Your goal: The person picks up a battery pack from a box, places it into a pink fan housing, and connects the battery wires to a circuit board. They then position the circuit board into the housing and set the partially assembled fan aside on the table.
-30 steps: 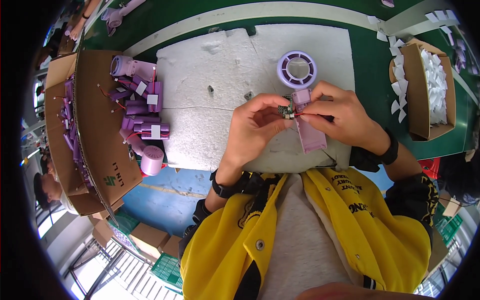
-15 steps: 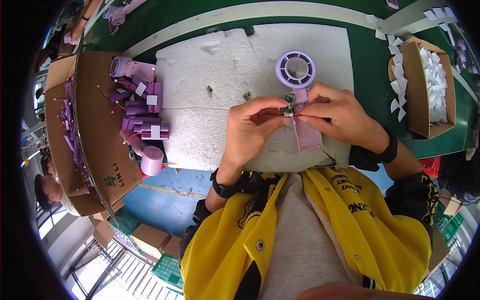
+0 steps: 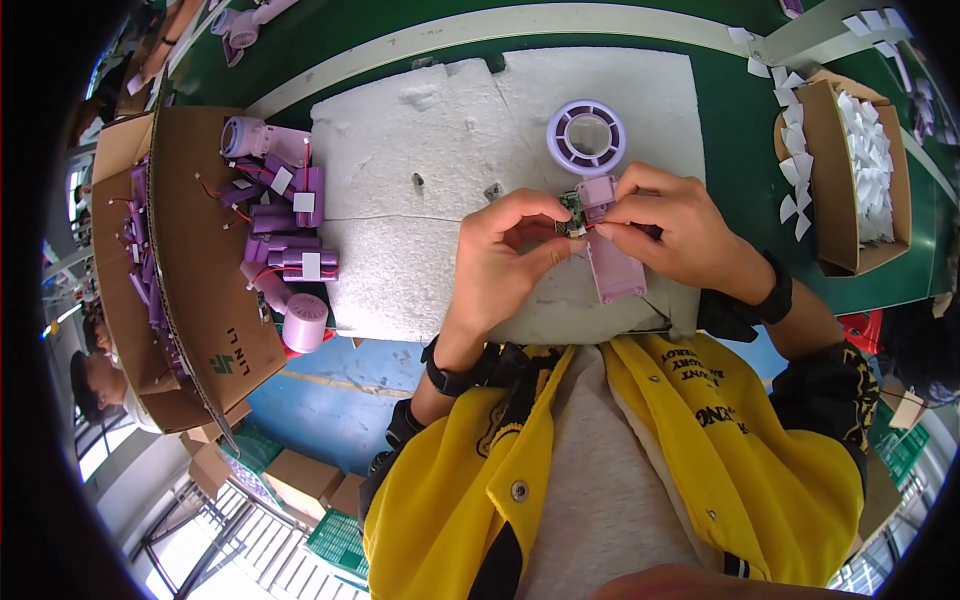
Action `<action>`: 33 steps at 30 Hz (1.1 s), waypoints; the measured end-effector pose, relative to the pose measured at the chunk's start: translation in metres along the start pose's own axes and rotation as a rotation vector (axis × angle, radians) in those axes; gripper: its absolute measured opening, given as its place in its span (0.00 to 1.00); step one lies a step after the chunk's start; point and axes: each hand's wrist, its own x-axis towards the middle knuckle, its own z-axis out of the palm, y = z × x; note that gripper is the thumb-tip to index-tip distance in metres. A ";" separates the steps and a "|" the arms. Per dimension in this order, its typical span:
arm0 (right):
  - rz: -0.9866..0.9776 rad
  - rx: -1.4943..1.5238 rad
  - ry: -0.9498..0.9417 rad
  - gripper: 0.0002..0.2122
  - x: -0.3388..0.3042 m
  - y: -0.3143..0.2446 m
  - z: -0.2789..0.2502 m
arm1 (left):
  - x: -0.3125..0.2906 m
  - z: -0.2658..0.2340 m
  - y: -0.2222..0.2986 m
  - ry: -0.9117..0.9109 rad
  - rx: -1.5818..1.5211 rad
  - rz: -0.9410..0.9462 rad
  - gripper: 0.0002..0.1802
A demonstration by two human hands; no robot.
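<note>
My left hand (image 3: 508, 248) pinches a small green circuit board (image 3: 571, 216) between thumb and fingers. Close beside it, my right hand (image 3: 668, 228) is closed with its fingertips on a thin red wire (image 3: 592, 226) at the board's edge. Whether the wire's end sits in the board's connector is hidden by the fingers. Beneath both hands lies a pink fan housing; its handle (image 3: 617, 272) points toward me and its round lilac fan ring (image 3: 586, 138) is at the far end. The housing rests on a white foam pad (image 3: 395, 180).
At left, purple battery packs (image 3: 308, 195) with red wires lie heaped beside pink fan parts (image 3: 304, 322) and a large cardboard box (image 3: 215, 260). A smaller box (image 3: 893, 215) of white paper pieces stands at right, with loose white pieces (image 3: 795, 165) along it.
The board has tilted slightly in my left fingers, and my right fingertips have shifted a little on the wire. The fan housing stays in place.
</note>
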 end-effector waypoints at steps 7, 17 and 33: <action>-0.008 0.010 -0.007 0.03 0.002 0.002 0.001 | 0.001 0.000 -0.003 -0.003 -0.027 0.051 0.14; -0.089 -0.130 -0.026 0.04 -0.003 0.002 0.003 | 0.001 0.002 -0.003 0.026 -0.010 -0.012 0.16; -0.031 -0.258 0.165 0.18 0.003 -0.010 0.010 | 0.005 0.008 0.000 0.096 0.452 0.205 0.21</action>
